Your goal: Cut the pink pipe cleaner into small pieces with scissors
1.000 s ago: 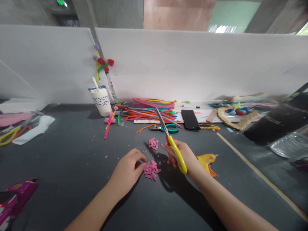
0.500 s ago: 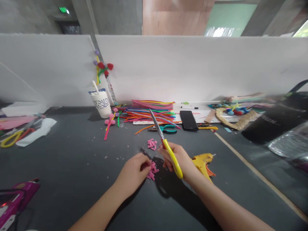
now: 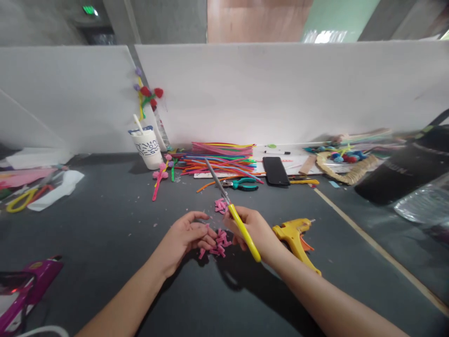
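Observation:
My right hand (image 3: 250, 227) is closed on a pair of scissors (image 3: 240, 224) with yellow handles, its blades pointing up and to the left. My left hand (image 3: 191, 236) hovers at the near pile of short pink pipe cleaner pieces (image 3: 221, 241), fingers apart and slightly curled. Whether a small piece touches its fingertips is hard to make out. A second little heap of pink pieces (image 3: 220, 205) lies farther back, partly behind the scissors. Just right of my right hand lies a yellow glue gun (image 3: 296, 236).
Behind the hands are teal-handled pliers (image 3: 242, 184), a bundle of coloured pipe cleaners (image 3: 217, 161) and a black phone (image 3: 275, 171). A white cup (image 3: 147, 150) and pink pipe-cleaner flower (image 3: 159, 180) stand left. A black bag (image 3: 396, 173) sits right; a purple device (image 3: 31, 290) lies near left.
My left hand has moved slightly left and its fingers have spread from a pinch. Some pink pieces now lie farther left under it. The scissors have shifted slightly left with my right hand.

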Available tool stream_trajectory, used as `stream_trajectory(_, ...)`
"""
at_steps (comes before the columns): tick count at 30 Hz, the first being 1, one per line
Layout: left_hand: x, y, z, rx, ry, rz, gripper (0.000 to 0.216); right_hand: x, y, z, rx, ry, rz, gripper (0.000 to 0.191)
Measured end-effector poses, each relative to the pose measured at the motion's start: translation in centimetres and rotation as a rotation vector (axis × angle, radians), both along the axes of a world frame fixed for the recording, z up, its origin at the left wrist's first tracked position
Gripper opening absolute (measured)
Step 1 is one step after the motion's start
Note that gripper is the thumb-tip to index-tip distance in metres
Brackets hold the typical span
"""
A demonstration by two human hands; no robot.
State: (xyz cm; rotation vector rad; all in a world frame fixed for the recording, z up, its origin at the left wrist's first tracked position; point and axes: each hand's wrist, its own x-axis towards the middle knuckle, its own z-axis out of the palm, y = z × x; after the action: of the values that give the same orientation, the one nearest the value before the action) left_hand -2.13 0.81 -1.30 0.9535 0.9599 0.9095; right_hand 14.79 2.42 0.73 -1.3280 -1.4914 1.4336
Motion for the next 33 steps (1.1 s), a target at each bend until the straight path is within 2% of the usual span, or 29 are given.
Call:
stream_trajectory(3, 0.1, -0.4, 0.6, -0.032, -0.061, -0.033, 0.031, -0.8, -0.4, -0.3, -0.027, 0.012, 0.047, 0.003)
stream_trajectory(8, 0.7, -1.0, 0.8, -0.062, -0.025, -0.081, 0.033, -1.7, -1.2, -0.3, -0.062, 0.031, 0.092, 0.006)
stream_trajectory(10, 0.8, -1.0, 0.6, -0.051, 0.020, -0.072, 0.027, -1.8, -1.3, -0.2, -0.060, 0.040, 0.079, 0.008)
stream_trajectory(14, 0.5, -0.8, 0.6, 0.039, 0.163, -0.021, 0.017, -1.4, -1.2, 0.1, -0.055, 0.044, 0.044, 0.009)
stream_trajectory(20, -0.2, -0.7, 2.4, 0.253, 0.384, 0.080, 0.018, -1.0, -1.1, 0.4, -0.041, 0.030, 0.040, 0.011)
stream_trajectory(23, 0.0, -0.9, 2.7, 0.213, 0.419, 0.034, 0.008, -1.2, -1.2, 0.3, -0.044, 0.028, 0.052, 0.011)
stream_trajectory(27, 0.7, -1.3, 2.5, 0.119, 0.408, -0.033, 0.008, -1.5, -1.6, 0.0, -0.039, 0.025, 0.071, 0.010)
stream_trajectory(33, 1.4, -1.8, 2.3, 0.088, 0.373, -0.010, 0.009, -1.3, -2.0, 0.3, 0.000, 0.014, 0.040, 0.009)
